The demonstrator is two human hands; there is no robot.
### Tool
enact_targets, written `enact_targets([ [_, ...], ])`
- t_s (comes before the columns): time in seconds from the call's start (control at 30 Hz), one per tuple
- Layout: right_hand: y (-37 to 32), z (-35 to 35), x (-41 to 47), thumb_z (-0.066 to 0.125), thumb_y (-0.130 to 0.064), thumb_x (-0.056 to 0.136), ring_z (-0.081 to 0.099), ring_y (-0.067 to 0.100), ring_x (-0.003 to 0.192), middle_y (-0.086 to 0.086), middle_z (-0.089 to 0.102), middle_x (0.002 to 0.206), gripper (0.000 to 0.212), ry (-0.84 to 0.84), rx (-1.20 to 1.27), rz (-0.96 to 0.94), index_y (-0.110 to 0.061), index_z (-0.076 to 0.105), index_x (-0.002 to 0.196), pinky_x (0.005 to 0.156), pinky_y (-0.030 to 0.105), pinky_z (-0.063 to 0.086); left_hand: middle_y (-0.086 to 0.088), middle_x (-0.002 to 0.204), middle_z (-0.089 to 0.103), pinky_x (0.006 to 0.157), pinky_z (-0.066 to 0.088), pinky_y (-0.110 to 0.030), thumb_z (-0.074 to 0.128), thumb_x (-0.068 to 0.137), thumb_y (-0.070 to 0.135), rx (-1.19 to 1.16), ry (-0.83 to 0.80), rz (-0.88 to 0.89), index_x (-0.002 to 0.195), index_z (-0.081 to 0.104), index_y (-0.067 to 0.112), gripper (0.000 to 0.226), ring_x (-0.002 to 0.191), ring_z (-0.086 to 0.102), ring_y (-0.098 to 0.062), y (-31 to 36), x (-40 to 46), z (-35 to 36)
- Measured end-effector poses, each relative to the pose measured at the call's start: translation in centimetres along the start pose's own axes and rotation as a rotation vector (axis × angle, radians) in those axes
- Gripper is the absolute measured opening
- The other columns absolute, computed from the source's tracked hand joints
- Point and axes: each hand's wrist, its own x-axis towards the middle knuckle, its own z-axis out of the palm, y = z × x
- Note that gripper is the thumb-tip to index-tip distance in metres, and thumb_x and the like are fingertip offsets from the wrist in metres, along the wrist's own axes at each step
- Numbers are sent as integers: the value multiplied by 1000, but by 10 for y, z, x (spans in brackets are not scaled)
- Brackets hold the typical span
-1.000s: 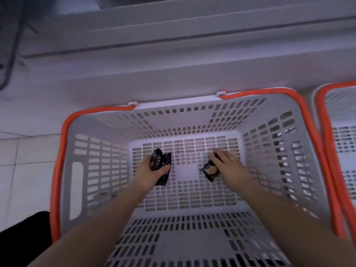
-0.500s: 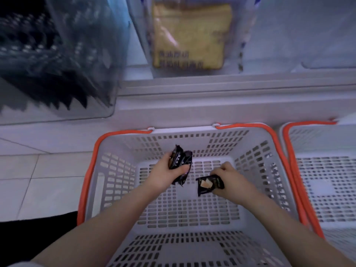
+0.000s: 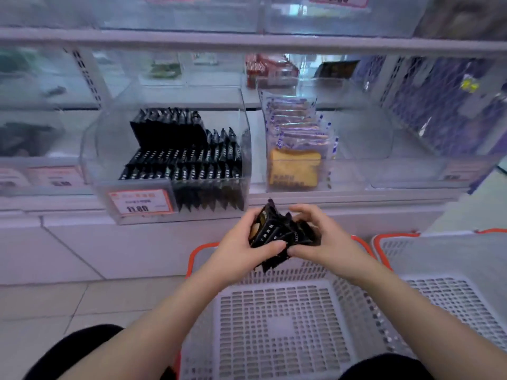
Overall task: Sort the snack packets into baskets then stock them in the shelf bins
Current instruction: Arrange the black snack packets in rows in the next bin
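Together, left hand and right hand meet above the basket — each grip curled round black packets.

Black snack packets; white slotted basket, orange rim.

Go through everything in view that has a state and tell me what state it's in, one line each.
Black snack packets: bunched, gripped by both hands above the basket.
Left hand: holding the bunch.
Right hand: holding the bunch.
White basket: nothing visible inside.
Clear bin: open-topped, partly filled with matching black packets.
Neighbouring bin: holds bread-like packets.
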Motion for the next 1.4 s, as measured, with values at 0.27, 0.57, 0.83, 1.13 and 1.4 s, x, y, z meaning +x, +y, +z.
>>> enact_targets([
  [0.27,-100,50,25,70,-3,78,64,-2,74,-1,61,104,33,343,309,-181,-16,53,103,64,11,50,22,97,68,70,50,-12,68,71,46,-156,250,146,103,53,41,36,91,65,3,69,-11,-73],
  [0.57,-163,93,85,67,-21,83,59,2,99,-12,62,104,31,321,82,-208,-41,46,93,88,23,46,6,109,63,87,46,-24,55,87,44,-176,400,-44,119,47,22,40,102,60,-6,94,33,-133],
  [0.83,-157,104,146,68,-59,65,53,13,112,-4,58,114,64,312,-113,-12,-26,52,118,95,38,47,-7,113,68,104,39,-40,19,91,64,-716,74,-237,114,64,16,70,110,62,-18,89,66,-163],
  [1.13,-148,77,204,56,-41,83,58,19,80,2,62,87,28,384,-463,100,-15,53,93,61,28,40,1,123,62,99,38,-35,9,90,67,-524,-112,-305,126,52,26,69,111,55,-17,60,121,-191],
  [1.4,-145,70,237,60,-41,79,56,30,104,14,55,114,58,457,-1081,124,-5,39,119,68,32,41,-10,125,48,96,43,-41,50,89,24,1114,13,-7,122,50,7,37,121,43,-28,53,176,-206],
])
